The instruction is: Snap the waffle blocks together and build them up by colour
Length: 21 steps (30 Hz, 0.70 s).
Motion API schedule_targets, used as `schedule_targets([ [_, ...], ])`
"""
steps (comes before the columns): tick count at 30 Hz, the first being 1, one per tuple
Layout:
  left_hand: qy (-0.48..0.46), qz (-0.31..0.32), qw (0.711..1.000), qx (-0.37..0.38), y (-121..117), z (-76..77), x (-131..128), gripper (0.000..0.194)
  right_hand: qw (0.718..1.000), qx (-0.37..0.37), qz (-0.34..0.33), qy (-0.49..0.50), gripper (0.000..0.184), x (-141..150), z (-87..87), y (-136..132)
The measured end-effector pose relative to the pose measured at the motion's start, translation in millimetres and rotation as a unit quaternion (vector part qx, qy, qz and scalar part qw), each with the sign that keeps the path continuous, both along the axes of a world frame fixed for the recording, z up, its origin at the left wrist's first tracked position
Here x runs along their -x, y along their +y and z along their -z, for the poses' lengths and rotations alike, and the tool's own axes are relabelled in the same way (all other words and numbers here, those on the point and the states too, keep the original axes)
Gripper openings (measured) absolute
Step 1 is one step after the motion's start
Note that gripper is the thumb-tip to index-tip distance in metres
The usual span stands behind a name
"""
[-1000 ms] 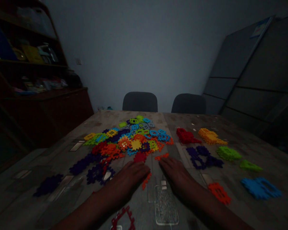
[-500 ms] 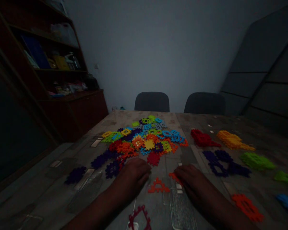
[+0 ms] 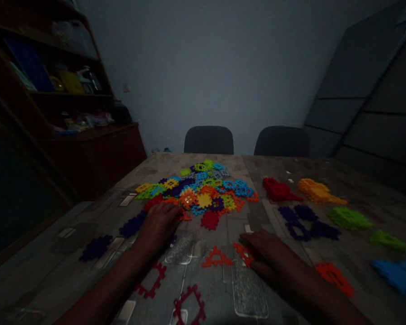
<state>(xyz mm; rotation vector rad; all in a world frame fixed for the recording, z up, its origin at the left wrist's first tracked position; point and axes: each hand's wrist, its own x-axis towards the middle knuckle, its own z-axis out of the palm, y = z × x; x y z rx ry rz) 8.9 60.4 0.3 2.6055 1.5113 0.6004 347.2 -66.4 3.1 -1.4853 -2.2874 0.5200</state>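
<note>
My left hand [image 3: 161,222] rests on the near left edge of a heap of plastic interlocking pieces [image 3: 205,201]. Its fingers are together and bent down beside an orange piece, and what lies under them is hidden. My right hand [image 3: 269,250] lies low on the table, its thumb apart from its fingers. A small orange toothed piece [image 3: 242,253] lies flat at these fingers, partly covered by them. Left of it sits an orange arch-shaped piece [image 3: 217,257]. Two dark red frame pieces, one nearer [image 3: 190,304] and one by my left forearm [image 3: 151,280], lie in front.
On the right are colour groups: red [image 3: 279,189], yellow [image 3: 318,190], purple [image 3: 306,222], green [image 3: 350,218], blue [image 3: 397,275] and an orange piece [image 3: 334,277]. A purple piece [image 3: 96,247] lies far left. Two chairs [image 3: 209,140] stand behind the table.
My left hand has moved left and away to the heap, uncovering a dark red frame piece. My right hand's thumb has parted from its fingers beside the orange piece. The view has shifted slightly.
</note>
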Motion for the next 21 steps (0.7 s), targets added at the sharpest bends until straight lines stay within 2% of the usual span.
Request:
schedule_targets([
  [4, -0.041, 0.001, 0.999, 0.015, -5.7, -0.6, -3.4, 0.043, 0.999, 0.024, 0.021, -0.016, 0.061, -0.2, -7.5, -1.8],
  [7, -0.095, 0.022, 0.993, 0.064, -26.1, -2.0, -17.9, 0.053, 0.998, 0.045, 0.020, -0.035, 0.055, 5.4, -14.2, -3.2],
  [11, -0.186, 0.078, 0.964, 0.171, -62.6, 1.1, -44.3, 0.057, 0.998, 0.041, 0.013, -0.043, 0.041, 12.8, -15.5, -3.4],
  [14, -0.164, 0.106, 0.963, 0.188, -77.2, 7.6, -56.8, 0.058, 0.996, 0.047, 0.021, -0.069, 0.025, 17.8, -17.5, -2.3],
  [18, -0.133, 0.122, 0.967, 0.178, -79.5, 14.1, -61.4, 0.056, 0.993, 0.046, 0.031, -0.102, 0.012, 22.7, -22.0, -0.6],
  [21, -0.128, 0.129, 0.969, 0.169, -80.2, 13.7, -61.0, 0.054, 0.994, 0.030, 0.033, -0.104, 0.008, 23.0, -18.7, 1.2],
])
